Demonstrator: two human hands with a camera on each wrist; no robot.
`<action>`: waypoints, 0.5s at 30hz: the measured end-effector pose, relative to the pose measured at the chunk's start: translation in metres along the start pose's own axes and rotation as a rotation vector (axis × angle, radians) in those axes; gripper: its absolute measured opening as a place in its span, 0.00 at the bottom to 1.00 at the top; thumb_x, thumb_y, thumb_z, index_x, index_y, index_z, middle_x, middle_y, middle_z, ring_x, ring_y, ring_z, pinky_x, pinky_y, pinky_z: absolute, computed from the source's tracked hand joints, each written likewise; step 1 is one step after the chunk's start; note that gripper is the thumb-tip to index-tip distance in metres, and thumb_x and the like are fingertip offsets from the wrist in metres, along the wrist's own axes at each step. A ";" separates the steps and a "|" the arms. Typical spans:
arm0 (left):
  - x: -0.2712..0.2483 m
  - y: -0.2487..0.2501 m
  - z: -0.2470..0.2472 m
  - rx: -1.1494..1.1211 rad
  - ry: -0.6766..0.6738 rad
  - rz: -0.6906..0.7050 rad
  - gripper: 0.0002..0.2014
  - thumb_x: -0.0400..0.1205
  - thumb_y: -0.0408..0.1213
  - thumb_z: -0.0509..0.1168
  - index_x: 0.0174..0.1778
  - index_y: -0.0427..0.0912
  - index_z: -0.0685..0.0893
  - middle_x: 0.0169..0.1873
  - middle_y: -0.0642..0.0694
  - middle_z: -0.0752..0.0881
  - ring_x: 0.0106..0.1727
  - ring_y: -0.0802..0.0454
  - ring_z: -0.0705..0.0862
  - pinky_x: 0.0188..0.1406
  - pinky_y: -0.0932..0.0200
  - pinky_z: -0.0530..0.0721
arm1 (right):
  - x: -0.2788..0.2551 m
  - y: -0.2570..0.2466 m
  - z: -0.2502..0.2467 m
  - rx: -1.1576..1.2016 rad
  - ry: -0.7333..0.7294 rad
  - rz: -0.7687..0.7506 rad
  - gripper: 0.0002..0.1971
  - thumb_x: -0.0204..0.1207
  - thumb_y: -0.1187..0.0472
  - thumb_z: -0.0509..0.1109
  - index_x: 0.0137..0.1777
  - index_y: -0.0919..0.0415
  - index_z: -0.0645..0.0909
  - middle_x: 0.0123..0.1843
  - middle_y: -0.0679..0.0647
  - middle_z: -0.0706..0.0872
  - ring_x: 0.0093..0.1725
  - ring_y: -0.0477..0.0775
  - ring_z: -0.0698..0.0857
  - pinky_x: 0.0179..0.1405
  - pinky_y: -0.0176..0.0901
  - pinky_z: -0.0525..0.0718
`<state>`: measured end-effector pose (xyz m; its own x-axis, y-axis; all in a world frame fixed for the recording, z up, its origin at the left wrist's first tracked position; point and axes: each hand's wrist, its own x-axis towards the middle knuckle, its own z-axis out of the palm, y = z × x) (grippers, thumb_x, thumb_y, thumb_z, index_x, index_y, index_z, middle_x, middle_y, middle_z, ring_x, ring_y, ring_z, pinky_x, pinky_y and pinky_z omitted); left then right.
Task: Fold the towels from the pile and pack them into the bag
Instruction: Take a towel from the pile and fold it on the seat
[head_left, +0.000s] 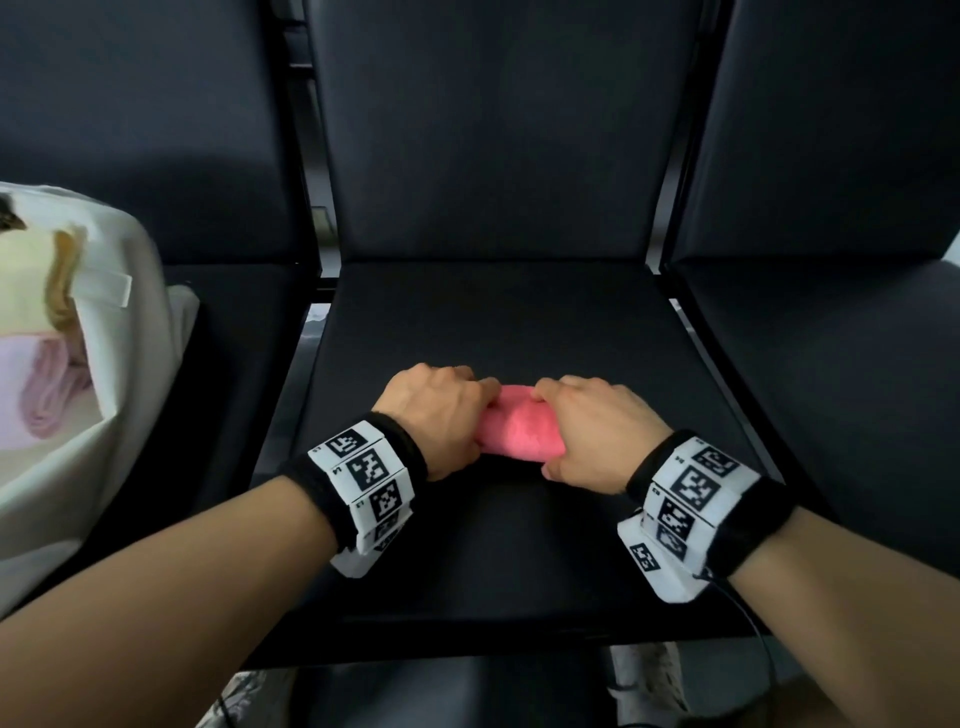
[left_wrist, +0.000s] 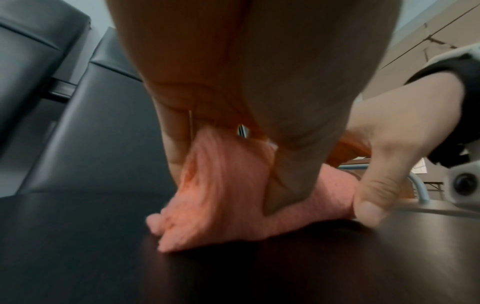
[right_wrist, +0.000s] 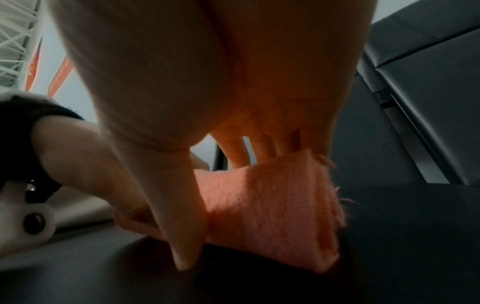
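A small pink towel (head_left: 519, 428), folded into a thick bundle, lies on the black seat (head_left: 493, 322) of the middle chair. My left hand (head_left: 441, 415) grips its left end, fingers over the top and thumb on the near side. My right hand (head_left: 597, 426) grips the right end the same way. In the left wrist view the towel (left_wrist: 221, 195) bulges under my palm, with the right hand's thumb (left_wrist: 371, 205) at its far end. The right wrist view shows the towel (right_wrist: 272, 205) held between thumb and fingers. A white bag (head_left: 130, 364) stands open on the left seat.
Inside the bag lie folded towels, a yellow one (head_left: 31, 280) above a pale pink one (head_left: 41, 395). Black chair backs (head_left: 493, 130) rise behind all three seats. Another black seat (head_left: 831, 389) sits to the right. Floor shows below the seat's front edge.
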<state>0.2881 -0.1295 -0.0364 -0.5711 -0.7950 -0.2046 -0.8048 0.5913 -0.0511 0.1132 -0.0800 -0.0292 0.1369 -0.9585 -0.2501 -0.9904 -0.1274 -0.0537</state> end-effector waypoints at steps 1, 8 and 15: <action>0.000 0.000 -0.001 -0.011 0.003 -0.003 0.22 0.80 0.50 0.67 0.71 0.54 0.76 0.60 0.49 0.83 0.58 0.42 0.86 0.53 0.47 0.84 | 0.001 -0.002 0.001 -0.018 0.011 0.000 0.32 0.71 0.51 0.79 0.73 0.54 0.72 0.62 0.51 0.82 0.60 0.59 0.85 0.55 0.52 0.84; -0.002 0.004 0.001 -0.012 0.027 0.018 0.18 0.82 0.47 0.63 0.68 0.50 0.78 0.59 0.47 0.83 0.59 0.43 0.85 0.51 0.51 0.81 | -0.001 -0.018 0.008 -0.097 0.096 0.013 0.22 0.76 0.55 0.70 0.68 0.57 0.72 0.58 0.55 0.84 0.56 0.63 0.87 0.42 0.49 0.75; -0.002 0.007 0.006 -0.033 0.039 0.084 0.25 0.81 0.51 0.71 0.72 0.47 0.77 0.65 0.47 0.78 0.66 0.46 0.80 0.61 0.51 0.82 | -0.001 -0.020 0.003 -0.091 0.085 0.003 0.14 0.77 0.60 0.63 0.62 0.57 0.75 0.54 0.58 0.86 0.55 0.67 0.86 0.41 0.50 0.73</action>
<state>0.2846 -0.1227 -0.0425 -0.6422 -0.7477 -0.1688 -0.7582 0.6520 -0.0033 0.1326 -0.0759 -0.0305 0.1357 -0.9766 -0.1666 -0.9890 -0.1435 0.0360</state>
